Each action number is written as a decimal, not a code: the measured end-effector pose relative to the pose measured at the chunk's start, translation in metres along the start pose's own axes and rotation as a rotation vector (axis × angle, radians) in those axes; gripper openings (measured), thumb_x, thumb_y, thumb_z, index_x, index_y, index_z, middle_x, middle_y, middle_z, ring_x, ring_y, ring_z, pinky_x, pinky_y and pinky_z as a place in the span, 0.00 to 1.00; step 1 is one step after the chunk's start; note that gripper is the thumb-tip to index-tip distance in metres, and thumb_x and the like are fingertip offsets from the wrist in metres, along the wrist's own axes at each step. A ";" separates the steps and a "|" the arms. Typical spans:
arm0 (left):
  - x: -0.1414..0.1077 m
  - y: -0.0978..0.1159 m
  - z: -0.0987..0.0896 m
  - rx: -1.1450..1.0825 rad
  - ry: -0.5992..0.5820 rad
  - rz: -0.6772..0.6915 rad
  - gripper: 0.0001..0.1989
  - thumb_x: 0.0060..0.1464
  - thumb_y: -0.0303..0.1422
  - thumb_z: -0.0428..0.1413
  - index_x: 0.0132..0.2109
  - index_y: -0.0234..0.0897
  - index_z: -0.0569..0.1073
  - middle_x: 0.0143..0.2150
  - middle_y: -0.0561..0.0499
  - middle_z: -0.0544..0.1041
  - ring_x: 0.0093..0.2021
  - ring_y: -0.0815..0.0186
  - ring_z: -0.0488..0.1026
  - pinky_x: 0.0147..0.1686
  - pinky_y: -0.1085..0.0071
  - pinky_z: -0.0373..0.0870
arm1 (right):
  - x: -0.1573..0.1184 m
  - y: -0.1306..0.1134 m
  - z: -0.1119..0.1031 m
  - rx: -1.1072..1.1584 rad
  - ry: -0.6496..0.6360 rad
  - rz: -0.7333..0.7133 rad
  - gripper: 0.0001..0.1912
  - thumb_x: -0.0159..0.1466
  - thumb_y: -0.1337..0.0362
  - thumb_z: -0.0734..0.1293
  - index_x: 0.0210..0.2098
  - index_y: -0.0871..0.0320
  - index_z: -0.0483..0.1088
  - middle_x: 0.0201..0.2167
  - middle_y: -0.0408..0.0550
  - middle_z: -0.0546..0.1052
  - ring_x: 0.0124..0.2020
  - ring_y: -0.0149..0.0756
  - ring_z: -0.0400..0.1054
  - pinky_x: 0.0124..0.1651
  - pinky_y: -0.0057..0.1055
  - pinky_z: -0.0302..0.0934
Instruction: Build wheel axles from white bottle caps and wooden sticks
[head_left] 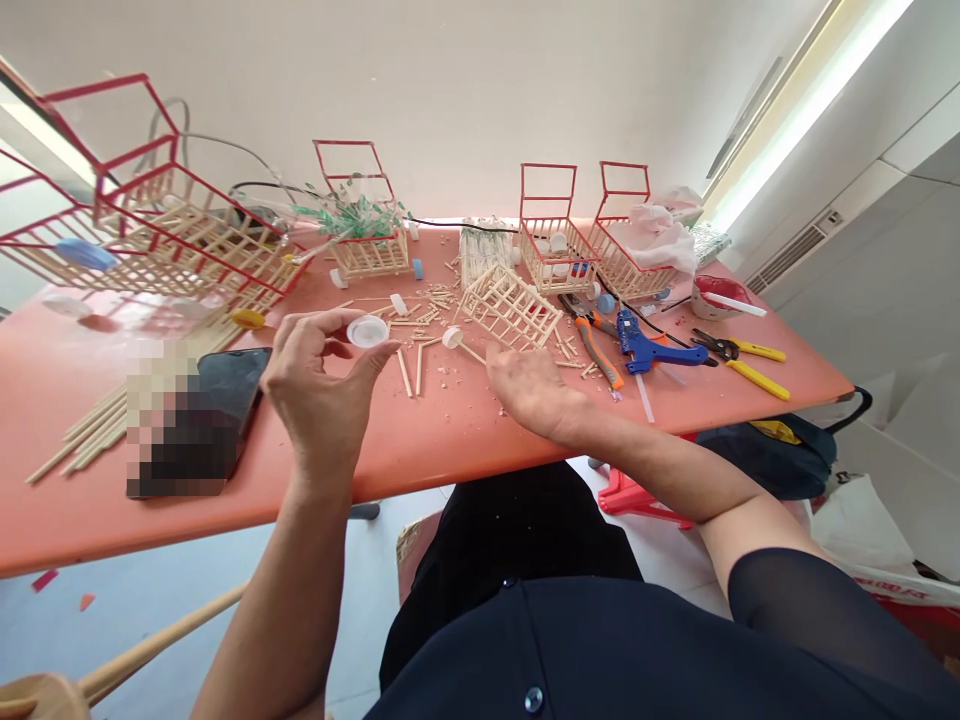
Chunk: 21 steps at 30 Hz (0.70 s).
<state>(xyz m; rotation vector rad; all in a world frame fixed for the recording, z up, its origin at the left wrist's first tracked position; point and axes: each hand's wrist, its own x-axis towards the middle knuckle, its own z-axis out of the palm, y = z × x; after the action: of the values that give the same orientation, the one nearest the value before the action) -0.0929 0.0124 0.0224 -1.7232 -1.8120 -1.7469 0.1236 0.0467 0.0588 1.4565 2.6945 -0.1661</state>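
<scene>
White cap [367,331], left grip [319,385] pinching its rim, stick [472,352] at right grip [531,388]

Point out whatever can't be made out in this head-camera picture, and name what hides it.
All in the head view:
- Right hand: its fingertips are hidden by the hand itself, so its grip on the thin stick can't be told.
- White cap in the left hand: its far side faces away.
- Phone: a pixelated patch covers much of it.
- Red-trimmed basket at far left: cut off by the left edge.
</scene>
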 end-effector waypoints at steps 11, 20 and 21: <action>-0.017 0.028 0.008 -0.052 -0.165 0.027 0.12 0.56 0.38 0.71 0.44 0.42 0.80 0.40 0.51 0.81 0.35 0.62 0.73 0.43 0.64 0.73 | -0.021 0.014 -0.026 0.850 0.620 -0.230 0.08 0.76 0.57 0.62 0.42 0.53 0.64 0.30 0.42 0.75 0.29 0.31 0.69 0.35 0.29 0.61; -0.041 0.041 0.021 -0.060 -0.249 0.024 0.13 0.55 0.34 0.73 0.45 0.42 0.80 0.40 0.52 0.81 0.36 0.63 0.74 0.39 0.67 0.72 | 0.001 0.017 0.004 1.002 0.615 -0.355 0.09 0.72 0.57 0.67 0.40 0.55 0.69 0.38 0.43 0.76 0.32 0.28 0.65 0.33 0.28 0.59; -0.041 0.041 0.021 -0.058 -0.249 0.026 0.13 0.54 0.34 0.73 0.45 0.43 0.80 0.40 0.52 0.81 0.36 0.63 0.74 0.39 0.67 0.72 | 0.001 0.017 0.006 0.992 0.605 -0.362 0.08 0.72 0.57 0.67 0.40 0.55 0.70 0.37 0.43 0.75 0.31 0.28 0.65 0.33 0.28 0.59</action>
<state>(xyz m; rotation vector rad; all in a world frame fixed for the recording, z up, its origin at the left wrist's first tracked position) -0.0359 -0.0098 0.0122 -2.0589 -1.8354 -1.6540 0.1376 0.0562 0.0519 1.2436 3.5854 -1.4803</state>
